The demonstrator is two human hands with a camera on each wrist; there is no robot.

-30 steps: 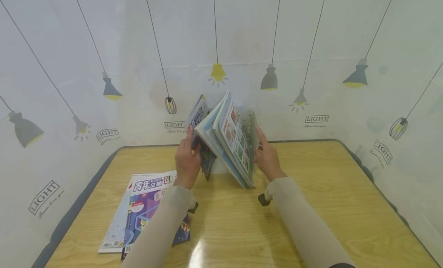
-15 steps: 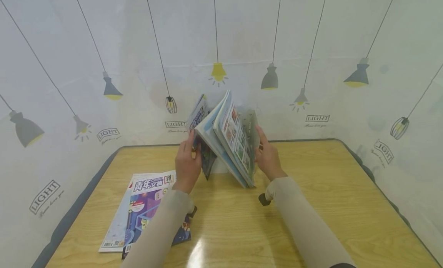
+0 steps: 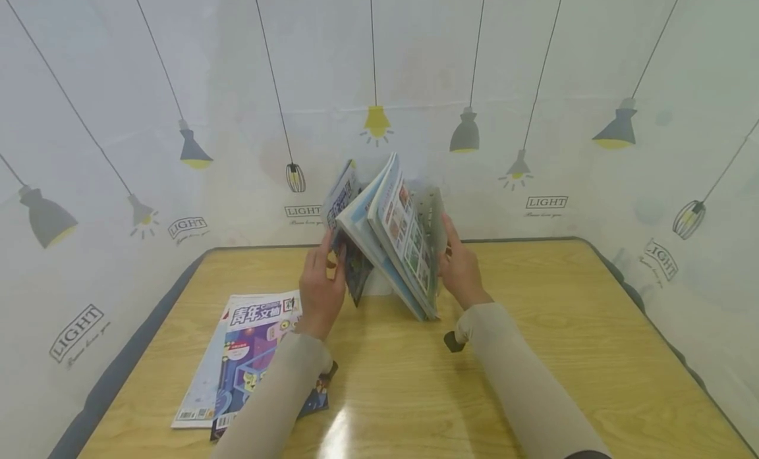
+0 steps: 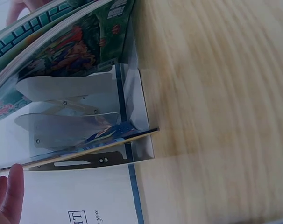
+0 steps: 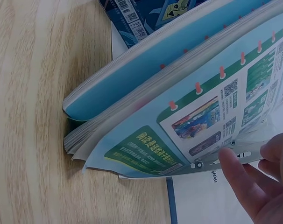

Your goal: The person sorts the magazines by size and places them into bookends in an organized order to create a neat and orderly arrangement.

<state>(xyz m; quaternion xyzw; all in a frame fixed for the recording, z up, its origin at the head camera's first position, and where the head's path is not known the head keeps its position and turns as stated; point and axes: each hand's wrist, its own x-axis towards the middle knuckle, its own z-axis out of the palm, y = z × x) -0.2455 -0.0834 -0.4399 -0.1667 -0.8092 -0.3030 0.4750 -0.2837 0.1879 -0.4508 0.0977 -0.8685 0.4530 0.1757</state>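
Observation:
A desktop book rack with pale dividers [image 4: 69, 87] stands at the far middle of the table, holding magazines. My left hand [image 3: 322, 284] pinches the near edge of a thin purple magazine [image 3: 339, 205] at the rack's left end, next to a dark end plate [image 4: 92, 161]. Several thicker magazines [image 3: 406, 238] lean in the right half, spread apart at the top left, the outermost with a light blue back cover [image 5: 132, 121]. With thumb and fingers, my right hand [image 3: 462, 271] grips the grey right end plate [image 3: 437, 222]. The rack's base is mostly hidden.
Two magazines lie overlapped at the front left, a purple one [image 3: 255, 337] on a pale one [image 3: 201, 386], partly under my left sleeve. The wooden table [image 3: 569, 340] meets a cloth backdrop [image 3: 510, 64] printed with lamps, close behind the rack.
The left fingertips have slid slightly lower along the purple magazine's edge. The view has shifted a little; rack, magazines and right hand stay nearly as they were.

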